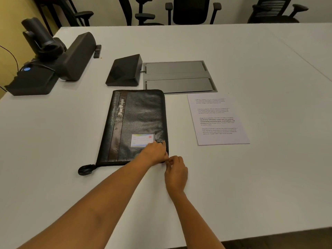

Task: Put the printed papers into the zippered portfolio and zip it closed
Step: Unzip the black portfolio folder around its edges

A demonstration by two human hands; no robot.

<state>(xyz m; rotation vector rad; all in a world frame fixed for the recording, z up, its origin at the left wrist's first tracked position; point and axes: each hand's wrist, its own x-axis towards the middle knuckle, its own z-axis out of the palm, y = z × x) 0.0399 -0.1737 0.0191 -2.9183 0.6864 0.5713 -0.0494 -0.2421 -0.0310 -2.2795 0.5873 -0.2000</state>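
A black leather zippered portfolio (136, 121) lies closed on the white table (251, 177), its label window near the front right corner. My left hand (155, 152) rests flat on that front right corner, pressing it down. My right hand (175, 170) is just beside the corner, fingers pinched at the portfolio's edge where the zipper runs; the zipper pull itself is hidden under the fingers. The printed papers (218, 119) lie in a flat stack to the right of the portfolio, apart from both hands.
A black looped strap (86, 169) trails from the portfolio's front left corner. Behind it stand a black wedge-shaped device (124, 71), a grey flip-lid cable panel (177, 76), and conference camera gear (46, 58) at the back left. Office chairs (190, 11) line the far edge.
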